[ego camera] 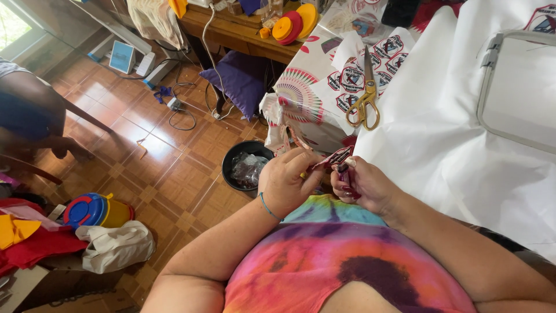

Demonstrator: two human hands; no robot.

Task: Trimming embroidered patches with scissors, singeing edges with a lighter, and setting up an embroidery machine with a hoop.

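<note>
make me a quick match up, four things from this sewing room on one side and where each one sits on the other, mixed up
Things:
1. gold-handled scissors
2. black bin
3. purple cushion
4. small red patch

Places:
A. under the wooden desk
B. between the left hand and right hand
C. on the sheet of printed badges on the table
D. on the tiled floor beside the table's edge

Pairs: 1-C, 2-D, 3-A, 4-B
</note>
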